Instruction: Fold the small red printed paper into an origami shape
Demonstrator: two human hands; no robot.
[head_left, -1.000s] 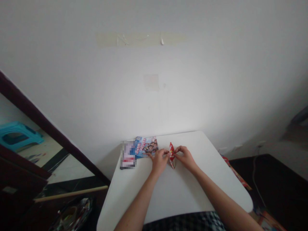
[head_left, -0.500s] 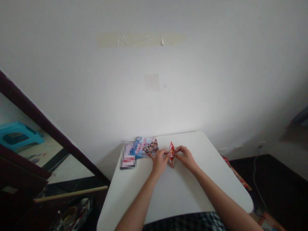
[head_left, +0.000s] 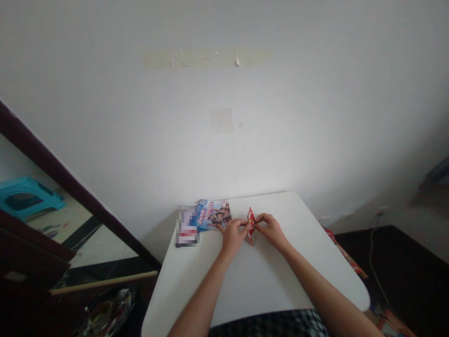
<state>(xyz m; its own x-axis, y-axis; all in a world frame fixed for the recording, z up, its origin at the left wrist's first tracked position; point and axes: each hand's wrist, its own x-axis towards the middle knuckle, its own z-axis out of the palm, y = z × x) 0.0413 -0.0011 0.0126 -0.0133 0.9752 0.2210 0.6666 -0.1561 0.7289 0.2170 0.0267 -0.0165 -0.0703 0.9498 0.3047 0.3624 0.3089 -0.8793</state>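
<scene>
Above the middle of the white table (head_left: 259,285), both hands pinch a small folded piece of red, patterned paper or wrapper (head_left: 250,216); which of the two I cannot tell. My left hand (head_left: 232,235) is closed at its left side, thumb and forefinger together. On the opposite side my right hand (head_left: 271,230) grips it the same way, fingertips closed. The piece stands upright and pointed, and its lower end shows a paler side. Just beyond my left hand lies a blue printed leaflet (head_left: 213,214) with a group of figures on it.
A blurred-out flat item (head_left: 187,227) lies at the table's left edge, against the leaflet. The white wall (head_left: 224,154) rises behind the table. On the left are a mirror reflecting a blue stool (head_left: 30,199), a wooden stick (head_left: 105,283) and a bin (head_left: 105,313). A cable (head_left: 372,252) hangs at right.
The red piece has turned or spread very slightly between my fingertips. Both hands keep nearly the same place and grip.
</scene>
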